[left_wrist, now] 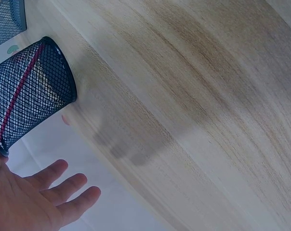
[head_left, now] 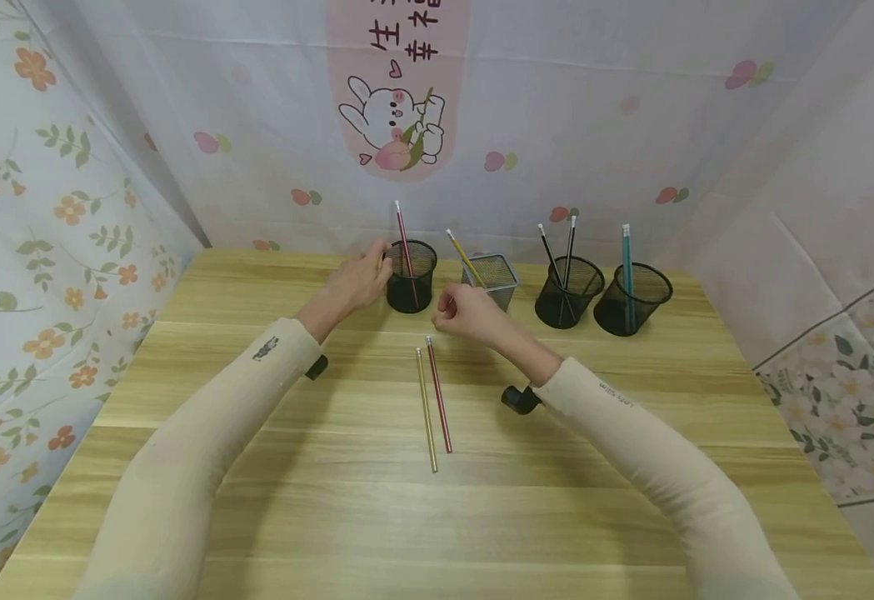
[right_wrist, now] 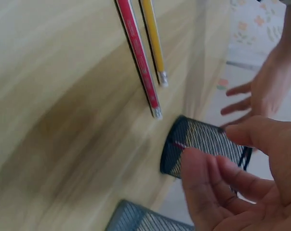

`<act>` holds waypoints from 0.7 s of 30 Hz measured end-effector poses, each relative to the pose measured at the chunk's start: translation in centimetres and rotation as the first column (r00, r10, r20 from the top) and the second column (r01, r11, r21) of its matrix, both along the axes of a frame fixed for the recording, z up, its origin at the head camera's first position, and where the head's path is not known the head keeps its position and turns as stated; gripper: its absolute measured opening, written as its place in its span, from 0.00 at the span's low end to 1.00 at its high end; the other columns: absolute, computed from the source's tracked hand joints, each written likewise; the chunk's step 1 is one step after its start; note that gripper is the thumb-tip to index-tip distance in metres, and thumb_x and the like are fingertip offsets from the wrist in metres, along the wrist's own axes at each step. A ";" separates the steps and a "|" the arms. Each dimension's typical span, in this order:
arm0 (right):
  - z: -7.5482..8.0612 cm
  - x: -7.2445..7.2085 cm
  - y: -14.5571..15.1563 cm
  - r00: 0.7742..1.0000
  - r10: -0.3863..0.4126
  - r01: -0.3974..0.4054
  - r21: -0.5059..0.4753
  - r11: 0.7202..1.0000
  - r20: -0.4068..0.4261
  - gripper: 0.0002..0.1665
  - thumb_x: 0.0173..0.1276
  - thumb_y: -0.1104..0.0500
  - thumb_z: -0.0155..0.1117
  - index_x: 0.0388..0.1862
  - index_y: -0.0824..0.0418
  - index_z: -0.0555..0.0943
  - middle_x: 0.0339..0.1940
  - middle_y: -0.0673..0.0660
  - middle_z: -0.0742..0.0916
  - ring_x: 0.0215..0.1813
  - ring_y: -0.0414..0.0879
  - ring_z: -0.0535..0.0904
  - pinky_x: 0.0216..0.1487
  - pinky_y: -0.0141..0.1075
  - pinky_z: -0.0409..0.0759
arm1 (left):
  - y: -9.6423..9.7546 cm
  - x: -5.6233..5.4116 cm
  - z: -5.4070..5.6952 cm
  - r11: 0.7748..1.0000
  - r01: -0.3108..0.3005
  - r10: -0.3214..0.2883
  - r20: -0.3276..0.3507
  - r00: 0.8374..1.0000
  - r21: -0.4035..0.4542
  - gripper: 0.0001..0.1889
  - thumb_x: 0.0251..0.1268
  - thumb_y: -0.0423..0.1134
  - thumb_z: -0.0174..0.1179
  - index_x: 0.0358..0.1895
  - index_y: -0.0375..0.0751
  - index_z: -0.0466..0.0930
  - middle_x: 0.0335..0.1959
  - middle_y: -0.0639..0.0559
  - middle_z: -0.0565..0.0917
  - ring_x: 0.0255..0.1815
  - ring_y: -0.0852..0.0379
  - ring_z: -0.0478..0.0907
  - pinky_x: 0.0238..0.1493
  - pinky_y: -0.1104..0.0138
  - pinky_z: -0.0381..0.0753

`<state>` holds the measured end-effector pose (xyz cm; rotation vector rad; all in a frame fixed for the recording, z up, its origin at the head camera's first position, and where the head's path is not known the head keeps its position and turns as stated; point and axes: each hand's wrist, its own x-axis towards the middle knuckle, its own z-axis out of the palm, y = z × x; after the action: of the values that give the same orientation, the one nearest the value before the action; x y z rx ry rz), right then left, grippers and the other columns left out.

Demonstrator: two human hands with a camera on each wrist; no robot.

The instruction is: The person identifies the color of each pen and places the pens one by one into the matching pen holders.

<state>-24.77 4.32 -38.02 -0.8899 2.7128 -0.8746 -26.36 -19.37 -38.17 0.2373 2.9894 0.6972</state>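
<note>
A round black mesh pen cup (head_left: 410, 293) with a red pencil (head_left: 402, 225) in it stands near the back of the table. My left hand (head_left: 359, 282) pinches its rim between thumb and forefinger, the other fingers spread in the left wrist view. Just right of that cup, my right hand (head_left: 470, 315) holds nothing; in the right wrist view its fingers are loosely bent, with thumb and forefinger apart. Behind it is a square grey mesh cup (head_left: 502, 275) holding a yellow pencil (head_left: 461, 248). On the table lie another yellow pencil (right_wrist: 155, 38) and another red pencil (right_wrist: 138, 55), side by side.
To the right, a round black mesh cup (head_left: 556, 308) holds two black pencils, and beside it a similar cup (head_left: 616, 319) holds teal pencils. A printed curtain (head_left: 556, 100) hangs along the table's back edge. More patterned cloth (head_left: 54, 275) hangs at the left.
</note>
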 end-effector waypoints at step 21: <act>-2.8 1.9 -2.7 0.987 -0.077 0.037 0.270 0.962 0.140 0.27 0.66 0.61 0.67 0.07 0.55 0.71 0.06 0.49 0.78 0.14 0.44 0.80 0.22 0.33 0.75 | 0.0 -0.1 0.0 1.000 0.003 -0.003 0.003 1.000 -0.004 0.23 0.84 0.51 0.28 0.74 0.49 0.53 0.62 0.27 0.73 0.60 0.29 0.72 0.52 0.40 0.73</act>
<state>-22.83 1.65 -40.79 -0.6659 2.6526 -0.5405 -26.47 -19.41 -38.19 0.2407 2.9867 0.6906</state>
